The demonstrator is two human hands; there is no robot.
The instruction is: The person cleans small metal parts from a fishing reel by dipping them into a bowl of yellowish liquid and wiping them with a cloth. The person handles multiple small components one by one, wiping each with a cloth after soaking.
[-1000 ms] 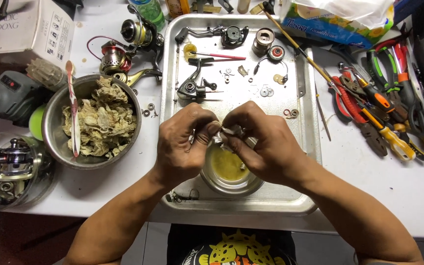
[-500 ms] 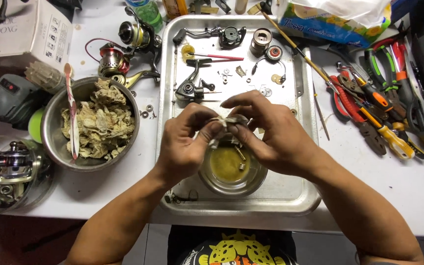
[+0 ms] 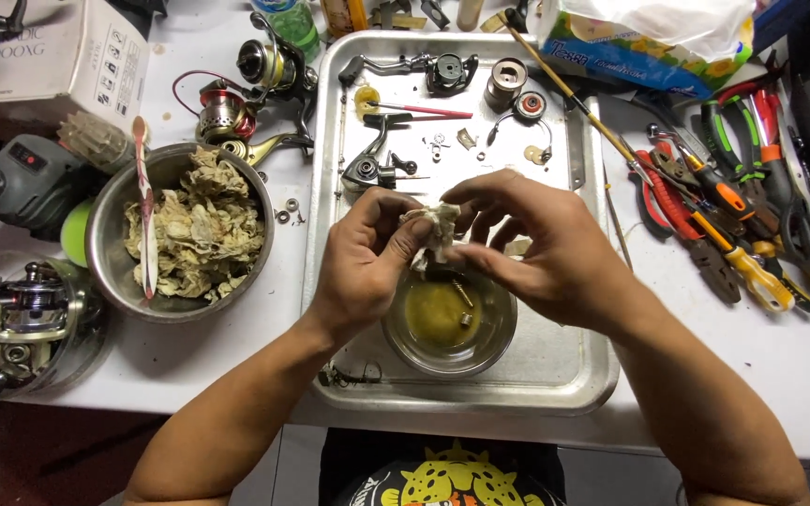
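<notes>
- While both hands meet above the middle of the metal tray (image 3: 555, 375), they pinch one small wad of stained tissue (image 3: 435, 225) between them; whether anything is wrapped inside the wad cannot be told.
- Left hand (image 3: 367, 258): fingers curled in, thumb and fingertips closed on the left side of the wad; forearm coming up from the lower left.
- Right hand (image 3: 541, 248): fingers bent over the top and right side of the wad, fingertips touching it; forearm coming up from the lower right.
- Directly under the hands, on the tray: a small round glass bowl (image 3: 449, 319) holding yellowish liquid; two small metal parts lie in the liquid.
- Far half of the tray: dismantled fishing-reel parts (image 3: 396, 169); a crank handle, a dark body, spool pieces, washers and small screws, spread loosely.
- Left of the tray, on the white surface (image 3: 799, 347): a steel bowl (image 3: 110, 272) full of crumpled, soiled tissue; a red-and-white stick lies across its left rim.
- Beyond that bowl: two whole spinning reels (image 3: 246, 84); a cardboard box (image 3: 49, 52) at the far left corner.
- Near left edge: another reel (image 3: 21, 314), partly on a clear wrapper.
- Right of the tray: a pile of pliers and screwdrivers (image 3: 733, 215) with red, orange, yellow and green grips; a tissue pack (image 3: 649, 42) at the far right.
</notes>
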